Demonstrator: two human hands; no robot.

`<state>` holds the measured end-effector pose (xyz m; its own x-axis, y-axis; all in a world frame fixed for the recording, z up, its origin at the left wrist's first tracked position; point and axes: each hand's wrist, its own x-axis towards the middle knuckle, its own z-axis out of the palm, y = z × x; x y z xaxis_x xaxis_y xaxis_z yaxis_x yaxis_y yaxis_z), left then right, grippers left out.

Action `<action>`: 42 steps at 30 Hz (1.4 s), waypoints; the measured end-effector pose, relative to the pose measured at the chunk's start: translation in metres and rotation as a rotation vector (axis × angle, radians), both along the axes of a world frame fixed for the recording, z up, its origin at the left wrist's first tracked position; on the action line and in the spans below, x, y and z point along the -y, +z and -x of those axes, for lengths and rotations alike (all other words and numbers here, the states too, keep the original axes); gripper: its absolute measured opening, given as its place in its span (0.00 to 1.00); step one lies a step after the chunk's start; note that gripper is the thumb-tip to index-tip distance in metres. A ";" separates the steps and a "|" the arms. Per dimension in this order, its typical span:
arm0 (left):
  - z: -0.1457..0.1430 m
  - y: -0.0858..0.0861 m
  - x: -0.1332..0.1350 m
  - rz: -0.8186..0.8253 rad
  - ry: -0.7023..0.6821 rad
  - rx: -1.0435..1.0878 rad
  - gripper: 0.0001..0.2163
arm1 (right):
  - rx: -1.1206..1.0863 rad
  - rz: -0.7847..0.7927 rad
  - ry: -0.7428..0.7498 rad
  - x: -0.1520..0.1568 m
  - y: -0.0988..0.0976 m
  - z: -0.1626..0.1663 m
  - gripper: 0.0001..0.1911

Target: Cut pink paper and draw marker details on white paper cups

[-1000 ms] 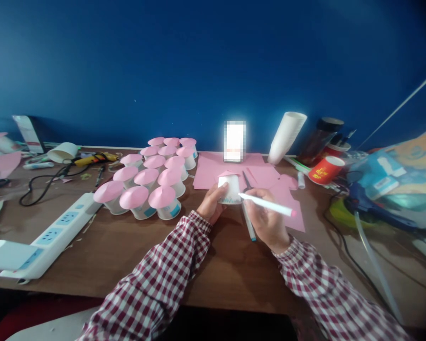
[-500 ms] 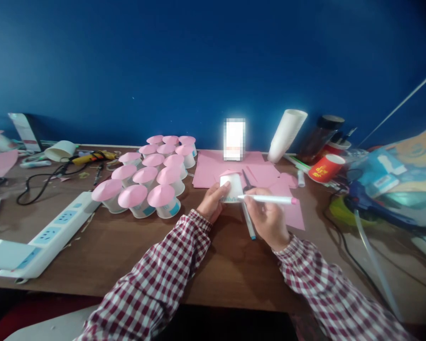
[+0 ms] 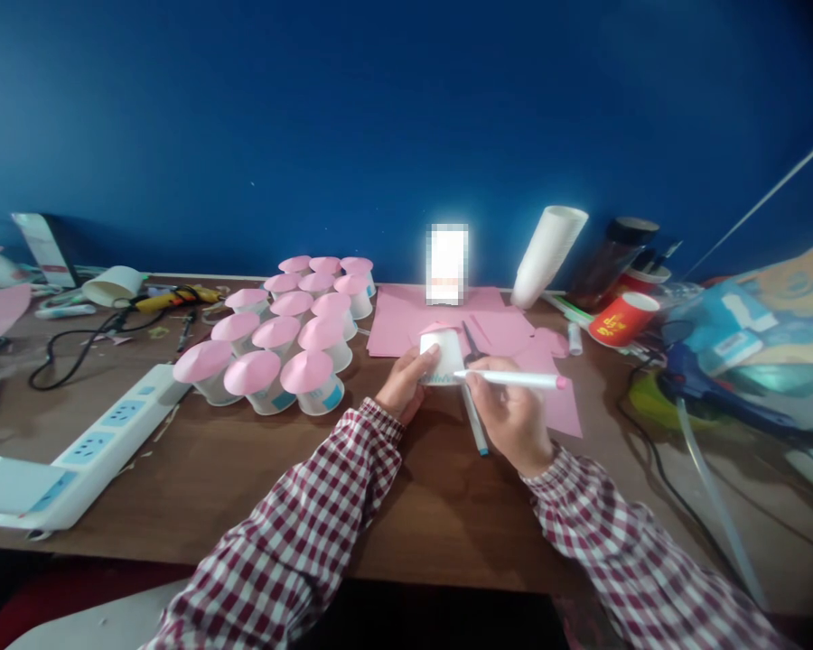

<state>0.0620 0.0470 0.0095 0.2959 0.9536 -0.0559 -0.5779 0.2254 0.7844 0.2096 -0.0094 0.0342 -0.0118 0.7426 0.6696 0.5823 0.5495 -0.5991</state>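
1. A blue wall (image 3: 244,135) stands behind a brown table (image 3: 406,542); pink sheets (image 3: 397,325) lie on it.
2. Just in front of the sheets, the white cup (image 3: 450,350) is held, a pink cone (image 3: 439,327) at its top and greenish zigzag marks near its lower edge.
3. The left hand (image 3: 401,384) pinches it, thumb on the near face, other fingers mostly hidden. Squeezing hard could dent the wall; a loose grip could let it turn.
4. The right hand (image 3: 515,420), in front of the sheets, pinches the white marker (image 3: 525,379) between thumb and forefinger. Its tip is at the cup's edge; contact I cannot tell. A slip could smear the marks.
5. The blue-ended pen (image 3: 476,426), also in front of the sheets, might roll if the right hand knocks it.
6. Pink-topped cups (image 3: 308,370) crowd left of the sheets; a stray left sleeve (image 3: 325,478) could topple the nearest.
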 end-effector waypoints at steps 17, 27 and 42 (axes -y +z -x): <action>0.000 -0.001 0.000 -0.017 -0.019 -0.008 0.23 | -0.010 0.002 0.016 -0.002 -0.002 -0.001 0.06; 0.000 -0.001 0.000 -0.021 -0.032 -0.003 0.23 | -0.005 0.002 0.016 -0.002 -0.002 -0.001 0.06; -0.001 -0.002 -0.001 -0.020 -0.032 0.007 0.23 | 0.004 -0.022 0.037 -0.003 -0.001 -0.002 0.05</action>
